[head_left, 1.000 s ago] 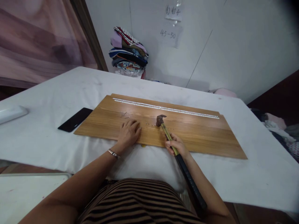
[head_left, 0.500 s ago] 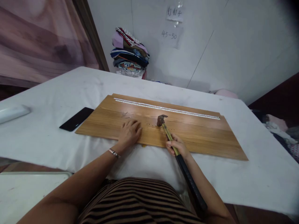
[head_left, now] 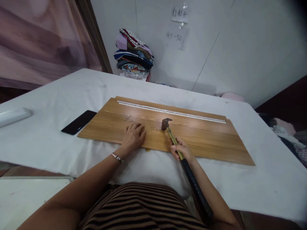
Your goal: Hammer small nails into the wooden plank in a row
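Observation:
My right hand (head_left: 181,149) is wrapped round the yellow shaft of a claw hammer (head_left: 173,139). The hammer's rusty head is over the middle of a brown wooden board (head_left: 211,137), and its black grip runs back along my forearm. Flat on the board's near left part lies my left hand (head_left: 133,136), fingers stretched out and holding nothing. Several loose nails (head_left: 128,118) lie just beyond its fingertips. A row of small nail heads or dots (head_left: 153,127) crosses the board on both sides of the hammer head.
Two white measuring strips (head_left: 171,111) run along the board's far side. A black phone (head_left: 78,122) lies against its left edge on the white-covered table (head_left: 100,84). A white object (head_left: 14,115) sits at far left. Folded cloths (head_left: 134,54) are stacked by the wall.

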`<state>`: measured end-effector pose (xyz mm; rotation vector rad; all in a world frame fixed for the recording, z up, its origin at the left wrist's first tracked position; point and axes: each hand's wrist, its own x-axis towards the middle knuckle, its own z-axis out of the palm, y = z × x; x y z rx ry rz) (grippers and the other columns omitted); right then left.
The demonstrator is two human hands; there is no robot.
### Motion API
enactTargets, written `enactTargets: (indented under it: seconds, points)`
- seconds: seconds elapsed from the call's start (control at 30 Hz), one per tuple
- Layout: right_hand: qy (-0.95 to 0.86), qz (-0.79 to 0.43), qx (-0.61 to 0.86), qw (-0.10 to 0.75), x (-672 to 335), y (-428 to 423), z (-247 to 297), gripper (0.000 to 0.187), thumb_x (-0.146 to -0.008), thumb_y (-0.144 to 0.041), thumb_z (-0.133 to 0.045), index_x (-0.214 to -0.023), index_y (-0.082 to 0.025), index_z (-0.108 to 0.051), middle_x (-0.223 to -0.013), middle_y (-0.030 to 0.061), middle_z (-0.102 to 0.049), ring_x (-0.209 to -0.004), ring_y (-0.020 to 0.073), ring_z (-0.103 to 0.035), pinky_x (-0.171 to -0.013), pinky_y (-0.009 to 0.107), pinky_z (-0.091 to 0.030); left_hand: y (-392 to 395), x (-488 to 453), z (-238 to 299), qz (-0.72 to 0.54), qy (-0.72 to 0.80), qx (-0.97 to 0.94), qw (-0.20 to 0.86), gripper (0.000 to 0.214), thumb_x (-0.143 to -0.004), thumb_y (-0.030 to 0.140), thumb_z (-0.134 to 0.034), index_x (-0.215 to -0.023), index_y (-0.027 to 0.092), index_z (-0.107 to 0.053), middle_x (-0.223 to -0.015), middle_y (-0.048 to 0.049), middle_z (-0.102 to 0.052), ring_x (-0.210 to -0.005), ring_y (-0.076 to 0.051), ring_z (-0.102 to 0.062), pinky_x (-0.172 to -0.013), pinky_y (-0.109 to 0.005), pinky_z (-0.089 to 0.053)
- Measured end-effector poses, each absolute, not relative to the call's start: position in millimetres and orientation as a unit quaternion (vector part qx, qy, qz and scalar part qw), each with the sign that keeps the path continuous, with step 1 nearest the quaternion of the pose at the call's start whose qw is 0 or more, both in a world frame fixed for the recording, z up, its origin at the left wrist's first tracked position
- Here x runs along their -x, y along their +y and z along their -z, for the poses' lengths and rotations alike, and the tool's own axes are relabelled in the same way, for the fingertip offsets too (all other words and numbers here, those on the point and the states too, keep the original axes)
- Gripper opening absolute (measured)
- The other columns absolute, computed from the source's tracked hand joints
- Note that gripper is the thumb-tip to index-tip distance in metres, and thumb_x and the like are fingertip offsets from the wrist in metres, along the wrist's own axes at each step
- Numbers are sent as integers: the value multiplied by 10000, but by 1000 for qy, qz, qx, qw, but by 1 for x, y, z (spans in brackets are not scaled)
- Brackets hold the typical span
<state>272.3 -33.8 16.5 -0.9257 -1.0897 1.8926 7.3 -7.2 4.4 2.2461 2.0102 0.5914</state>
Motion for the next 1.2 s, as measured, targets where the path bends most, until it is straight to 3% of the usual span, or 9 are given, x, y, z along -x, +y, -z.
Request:
enactTargets:
  seconds: [0.73,1.2]
  points:
    - [-423,-742,362,374,-271,-34,-18,473,-668,-321,-688,-1084,-186,-508,-493,-120,-509,-280,58,-352,-274,174,-265,-7,-6,-2,-188,655,-732,22,351,-941,378,-445,-1187,234,-650,-1285,-93,-626,-1202,-281,-531,-1027,-469,-368]
    - [-426,-743,346,383,-266,-32,-9,390,-682,-319,-680,-1001,-182,-504,-446,-122,-497,-263,64,-357,-289,181,-236,-8,-2,-5,-144,644,-751,2,366,-956,357,-432,-1239,221,-620,-1330,-106,-602,-1197,-274,-544,-1011,-449,-402]
